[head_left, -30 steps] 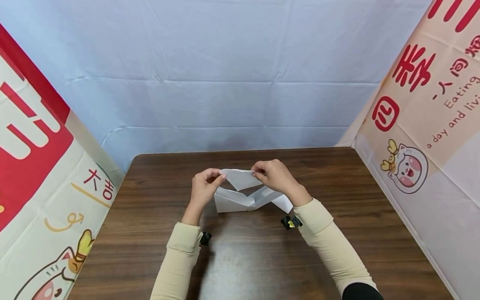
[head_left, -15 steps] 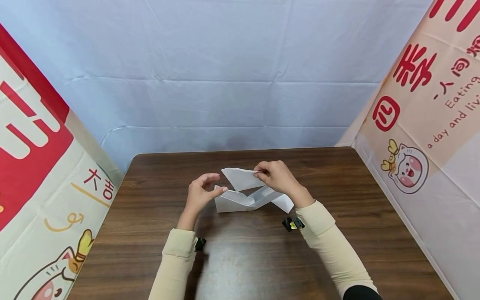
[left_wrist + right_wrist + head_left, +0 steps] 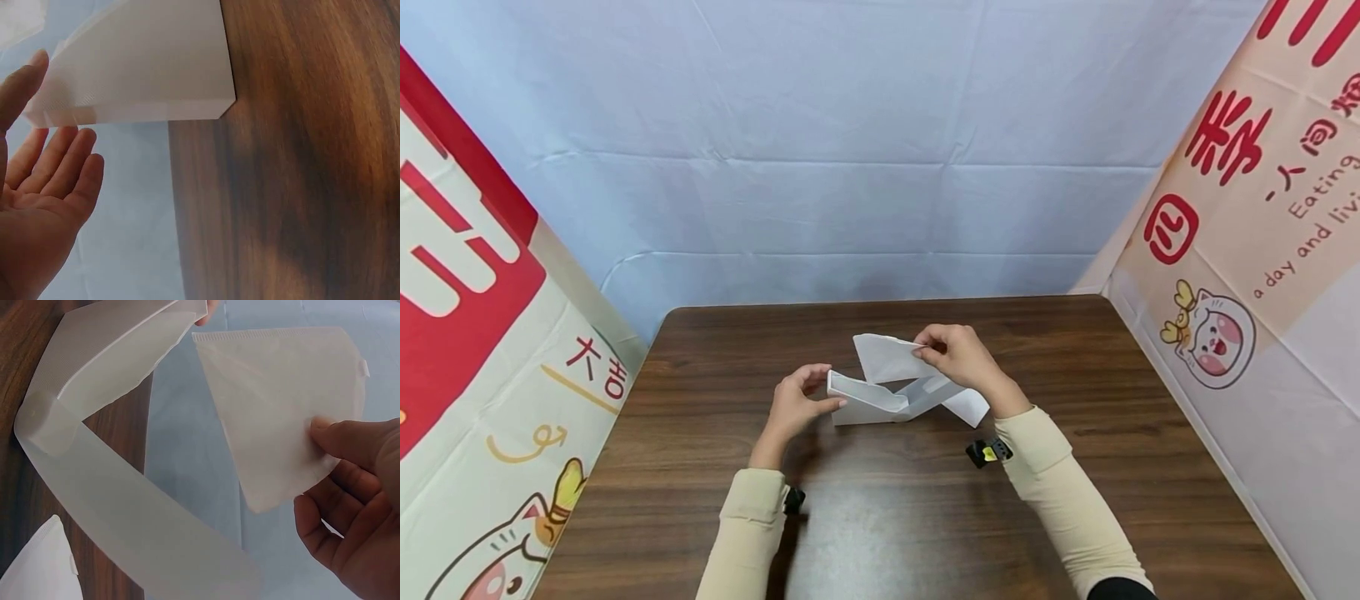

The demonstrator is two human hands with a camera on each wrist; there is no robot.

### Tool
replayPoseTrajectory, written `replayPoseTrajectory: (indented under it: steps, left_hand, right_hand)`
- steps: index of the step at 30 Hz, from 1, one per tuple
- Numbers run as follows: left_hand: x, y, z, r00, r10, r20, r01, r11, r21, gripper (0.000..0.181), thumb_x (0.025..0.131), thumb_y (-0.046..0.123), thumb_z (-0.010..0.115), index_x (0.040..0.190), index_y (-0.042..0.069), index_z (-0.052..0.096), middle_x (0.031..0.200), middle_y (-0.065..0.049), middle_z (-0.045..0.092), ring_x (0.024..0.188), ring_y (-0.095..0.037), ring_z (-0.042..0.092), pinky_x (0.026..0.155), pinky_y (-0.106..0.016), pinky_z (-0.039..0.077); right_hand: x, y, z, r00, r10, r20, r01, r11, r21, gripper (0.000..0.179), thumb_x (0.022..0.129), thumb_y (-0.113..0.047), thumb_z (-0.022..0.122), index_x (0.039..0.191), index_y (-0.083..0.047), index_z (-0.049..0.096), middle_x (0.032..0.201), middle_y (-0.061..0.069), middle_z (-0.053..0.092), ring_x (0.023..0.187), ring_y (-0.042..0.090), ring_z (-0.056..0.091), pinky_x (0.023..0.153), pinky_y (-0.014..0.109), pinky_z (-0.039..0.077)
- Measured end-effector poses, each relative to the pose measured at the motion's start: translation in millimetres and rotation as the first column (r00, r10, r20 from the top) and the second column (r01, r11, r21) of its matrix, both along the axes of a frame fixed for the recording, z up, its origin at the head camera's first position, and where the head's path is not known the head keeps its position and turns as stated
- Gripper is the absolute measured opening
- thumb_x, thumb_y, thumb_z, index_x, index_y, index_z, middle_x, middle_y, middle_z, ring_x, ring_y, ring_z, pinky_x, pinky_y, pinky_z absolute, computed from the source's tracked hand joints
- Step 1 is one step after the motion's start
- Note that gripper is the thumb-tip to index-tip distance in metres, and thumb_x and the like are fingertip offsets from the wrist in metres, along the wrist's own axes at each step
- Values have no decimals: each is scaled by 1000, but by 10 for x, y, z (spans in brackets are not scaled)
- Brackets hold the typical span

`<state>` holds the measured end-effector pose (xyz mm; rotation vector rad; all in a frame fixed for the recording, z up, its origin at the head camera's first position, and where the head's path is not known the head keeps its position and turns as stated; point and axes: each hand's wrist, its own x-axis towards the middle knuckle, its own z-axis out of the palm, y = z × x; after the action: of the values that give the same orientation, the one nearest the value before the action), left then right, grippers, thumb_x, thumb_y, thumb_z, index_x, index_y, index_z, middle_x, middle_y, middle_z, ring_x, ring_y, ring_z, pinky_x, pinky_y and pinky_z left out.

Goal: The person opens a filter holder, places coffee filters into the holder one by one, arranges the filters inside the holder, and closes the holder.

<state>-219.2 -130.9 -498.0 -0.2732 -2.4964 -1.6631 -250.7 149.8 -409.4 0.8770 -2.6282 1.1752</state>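
Observation:
In the head view my right hand (image 3: 958, 357) pinches a white cone coffee filter (image 3: 883, 358) by its right side, above the table. The right wrist view shows the crimped edge of this filter (image 3: 281, 406), with the thumb on its face. My left hand (image 3: 793, 407) is at the left end of a white filter box (image 3: 861, 410), thumb in front and fingers behind. In the left wrist view its fingers are loosely spread at the edge of the box (image 3: 156, 69); firm contact cannot be told. The translucent lid (image 3: 144, 512) of the box stands swung out.
Another white filter (image 3: 47, 569) lies on the wooden table (image 3: 880, 517) by the right side of the box. A pale cloth backdrop (image 3: 850, 167) hangs behind the table, and printed cloths (image 3: 1217, 333) stand at both sides.
My left hand has let go of the filter's left corner and come down to the box's left end. The right hand still holds the filter, shifted slightly to the right.

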Motion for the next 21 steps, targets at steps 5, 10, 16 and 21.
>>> replayPoseTrajectory:
  steps: [5, 10, 16, 21]
  left_hand:
    - [-31, -10, -53, 1000, 10, -28, -10, 1000, -3, 41, 66, 5, 84, 103, 3, 66, 94, -7, 68, 87, -20, 64, 80, -34, 52]
    - [-34, -15, -61, 1000, 6, -21, -6, 1000, -4, 38, 68, 4, 83, 103, 2, 67, 94, -7, 68, 85, -20, 65, 77, -33, 53]
    - [-37, -20, -57, 1000, 3, -18, -3, 1000, -12, 38, 68, 5, 83, 102, 3, 67, 93, -6, 68, 84, -20, 65, 76, -33, 53]
    - [-37, -22, -54, 1000, 1, -9, -1, 1000, -11, 39, 68, 5, 83, 104, 4, 67, 95, -7, 68, 86, -20, 65, 77, -33, 53]
  right_hand:
    - [6, 13, -27, 1000, -12, 24, 13, 1000, -28, 5, 84, -4, 69, 81, -8, 66, 68, -4, 57, 59, 13, 45, 51, 27, 38]
    - [17, 22, -27, 999, -11, 33, 12, 999, -38, 5, 84, -4, 68, 81, -7, 66, 67, -4, 56, 58, 13, 45, 51, 27, 38]
    - [7, 14, -54, 1000, -8, 26, 9, 999, -35, 5, 84, -3, 68, 81, -7, 66, 68, -4, 56, 58, 13, 45, 50, 26, 38]
    - [4, -49, -143, 1000, 18, 18, -17, 1000, -20, 6, 84, -5, 68, 81, -8, 66, 67, -5, 56, 57, 12, 45, 50, 26, 38]
